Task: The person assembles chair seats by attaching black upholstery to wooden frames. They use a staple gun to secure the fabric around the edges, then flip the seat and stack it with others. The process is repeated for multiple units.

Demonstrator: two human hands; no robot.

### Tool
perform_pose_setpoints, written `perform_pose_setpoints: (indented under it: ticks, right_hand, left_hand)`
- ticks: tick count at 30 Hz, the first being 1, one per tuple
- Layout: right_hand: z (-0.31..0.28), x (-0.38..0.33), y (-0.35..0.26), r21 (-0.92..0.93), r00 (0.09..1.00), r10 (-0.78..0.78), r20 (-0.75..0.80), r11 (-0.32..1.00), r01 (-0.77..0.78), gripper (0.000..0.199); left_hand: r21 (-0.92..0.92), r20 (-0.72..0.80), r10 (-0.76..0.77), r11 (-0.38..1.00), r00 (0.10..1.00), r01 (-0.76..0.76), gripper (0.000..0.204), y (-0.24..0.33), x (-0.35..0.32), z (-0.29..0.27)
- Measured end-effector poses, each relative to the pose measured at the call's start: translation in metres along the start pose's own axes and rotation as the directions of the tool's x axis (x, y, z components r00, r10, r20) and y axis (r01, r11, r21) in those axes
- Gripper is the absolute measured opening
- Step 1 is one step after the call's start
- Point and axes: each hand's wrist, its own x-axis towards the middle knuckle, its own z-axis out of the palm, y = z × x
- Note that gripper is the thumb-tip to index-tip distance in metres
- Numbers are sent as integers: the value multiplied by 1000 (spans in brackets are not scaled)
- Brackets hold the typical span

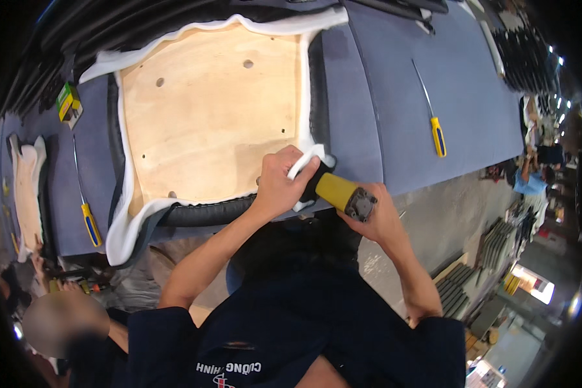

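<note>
A plywood seat board [207,116] lies face down on a blue-covered workbench [446,71], with white foam padding [119,226] and black cover material [207,212] wrapped around its edges. My left hand [279,184] pinches the white padding and black cover at the board's near right corner. My right hand [376,216] grips a yellow and grey staple gun [344,194], its nose pressed at that same corner beside my left fingers.
A yellow and blue screwdriver [433,116] lies on the bench to the right, another screwdriver [87,210] to the left. A second padded board [27,187] sits at far left. A person [64,323] stands at lower left; stacked parts [491,246] fill the right floor.
</note>
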Motion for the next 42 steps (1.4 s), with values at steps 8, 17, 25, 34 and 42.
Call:
perform_pose_setpoints:
  ticks: [8, 17, 25, 34, 42]
  right_hand:
    - [-5, 41, -28, 211, 893, 367, 262, 881, -424, 75]
    - [-24, -11, 43, 276, 944, 312, -106, 922, -273, 55]
    - [-25, -21, 49, 85, 951, 304, 56, 948, -308, 51]
    - [-6, -28, 48, 43, 970, 202, -139, 979, -198, 37]
    - [-6, -40, 50, 22, 969, 188, -160, 982, -187, 43]
  left_hand:
    - [225, -182, 39, 974, 983, 3, 29, -3, 12, -13]
    - [832, -312, 372, 550, 874, 63, 36, 22, -66, -99]
    - [982, -110, 475, 190, 873, 20, 51, -36, -98, -161]
    - [914, -56, 371, 393, 927, -102, 77, 44, -9, -114]
    - [984, 177, -123, 45, 976, -173, 63, 73, 29, 18]
